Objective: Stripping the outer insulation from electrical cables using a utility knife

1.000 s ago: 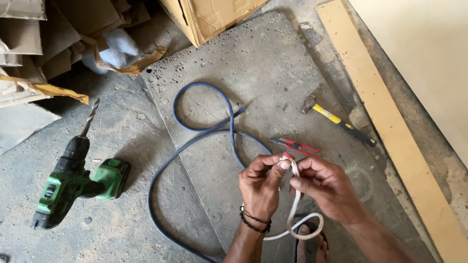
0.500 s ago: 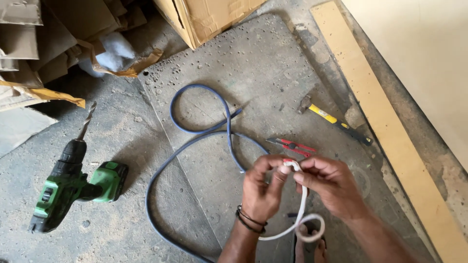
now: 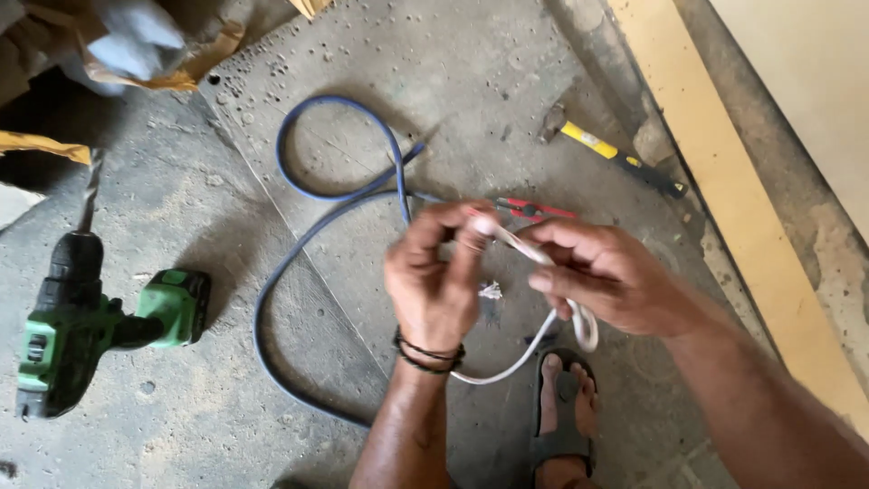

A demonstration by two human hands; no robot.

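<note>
Change: both hands have lifted nearer the camera than half a second ago, and the drill and hammer sit further toward the frame edges.
Left hand: fingers closed, pinching the end of the white cable between thumb and fingertips; dark bands circle the wrist.
Right hand: fingers curled shut on the same white cable, just beside the left hand.
White cable: runs taut between the two hands, then loops down below the right hand and curves back under the left wrist.
Blue hose: coiled on the concrete floor behind the hands.
Red pliers: on the floor just beyond the fingertips.
Hammer: yellow-handled, near the wooden plank.
Green drill: lying far left, well apart.
Sandalled foot: below the right hand.
</note>
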